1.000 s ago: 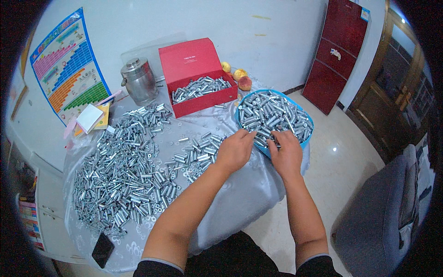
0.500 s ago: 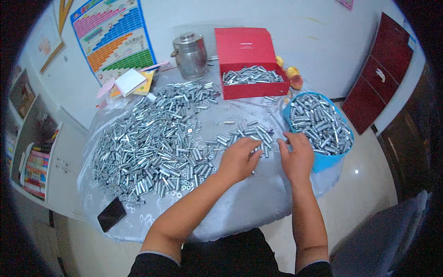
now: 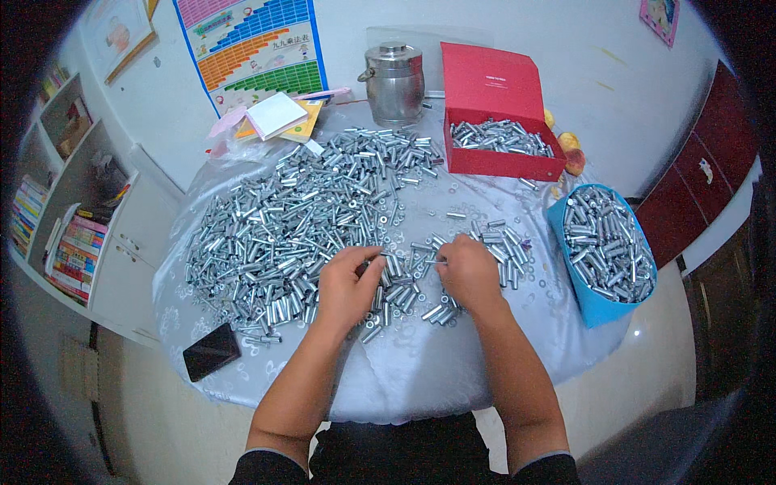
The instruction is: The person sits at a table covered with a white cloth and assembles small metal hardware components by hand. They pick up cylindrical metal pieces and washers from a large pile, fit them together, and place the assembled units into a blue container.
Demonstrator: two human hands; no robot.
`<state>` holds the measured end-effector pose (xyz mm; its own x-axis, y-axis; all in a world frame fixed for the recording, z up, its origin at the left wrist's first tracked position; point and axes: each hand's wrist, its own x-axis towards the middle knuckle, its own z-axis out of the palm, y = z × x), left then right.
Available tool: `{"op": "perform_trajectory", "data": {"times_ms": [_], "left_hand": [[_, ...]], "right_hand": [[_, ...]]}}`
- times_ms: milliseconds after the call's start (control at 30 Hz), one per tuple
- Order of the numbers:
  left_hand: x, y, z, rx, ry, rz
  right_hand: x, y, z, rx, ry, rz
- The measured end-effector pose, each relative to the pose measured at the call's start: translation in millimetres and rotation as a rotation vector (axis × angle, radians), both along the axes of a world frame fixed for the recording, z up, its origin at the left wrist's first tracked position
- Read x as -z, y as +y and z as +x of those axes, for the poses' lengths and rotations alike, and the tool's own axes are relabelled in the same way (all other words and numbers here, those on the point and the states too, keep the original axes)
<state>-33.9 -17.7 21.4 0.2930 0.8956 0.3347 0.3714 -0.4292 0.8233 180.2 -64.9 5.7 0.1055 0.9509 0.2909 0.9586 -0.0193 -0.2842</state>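
Both hands are off the blue tub (image 3: 600, 303) at the table's right edge, now mid-table: left hand (image 3: 346, 284) and right hand (image 3: 467, 273) fingers pinching small silver metal sleeves (image 3: 402, 269) from the loose pile.

Bright, even indoor light, sharp centre, fisheye bending with dark corners

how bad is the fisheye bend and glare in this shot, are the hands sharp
Head view: strong fisheye, black corners, wall poster bent at the rim; soft even light, mild sheen on the metal sleeves; left hand and right hand reasonably sharp.
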Motion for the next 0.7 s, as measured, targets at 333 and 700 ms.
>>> {"op": "perform_trajectory", "data": {"times_ms": [333,700], "left_hand": [[15.4,48.4,57.2,0.28,0.564,0.385],[10.9,32.6,24.6,0.212,0.221,0.174]], "right_hand": [[3.3,1.8,1.2,-0.052,0.184,-0.05],[-5.4,0.6,2.0,-0.062,0.38,0.036]]}}
